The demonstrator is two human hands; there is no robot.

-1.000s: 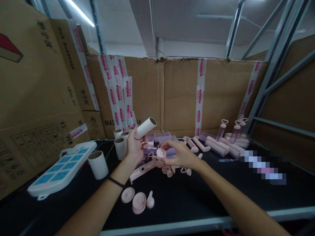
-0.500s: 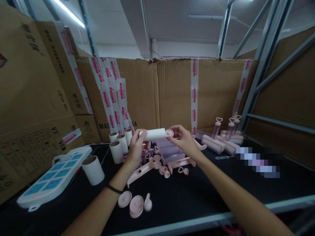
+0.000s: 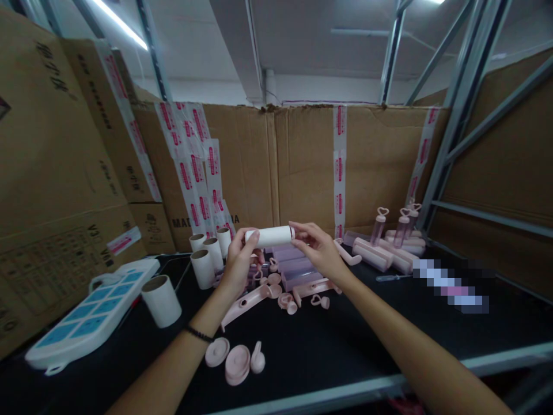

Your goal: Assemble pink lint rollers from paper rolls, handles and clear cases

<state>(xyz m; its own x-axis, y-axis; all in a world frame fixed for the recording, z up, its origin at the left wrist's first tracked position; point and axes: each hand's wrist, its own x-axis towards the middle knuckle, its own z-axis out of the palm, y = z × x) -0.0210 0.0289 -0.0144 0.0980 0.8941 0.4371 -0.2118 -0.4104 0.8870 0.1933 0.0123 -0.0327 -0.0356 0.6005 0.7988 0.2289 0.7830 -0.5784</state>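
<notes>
My left hand [image 3: 239, 260] grips the left end of a white paper roll [image 3: 270, 236], held level above the black table [image 3: 345, 351]. My right hand [image 3: 317, 249] presses a small pink end cap [image 3: 292, 233] against the roll's right end, its fingers partly spread around the cap. Below the hands lie pink handles [image 3: 248, 300], heart-shaped pink pieces [image 3: 319, 300] and clear lilac cases [image 3: 298, 270].
Several upright white rolls [image 3: 207, 259] stand at the left, one more white roll [image 3: 161, 300] nearer me. A white and blue tray [image 3: 93, 317] lies far left. Pink round caps [image 3: 235, 360] sit near the front edge. Finished pink rollers [image 3: 384, 256] are stacked right. Cardboard boxes [image 3: 302, 167] wall the table.
My left hand turned the roll from tilted to level. My right hand lifted a pink cap from the table and pushed it onto the roll's right end.
</notes>
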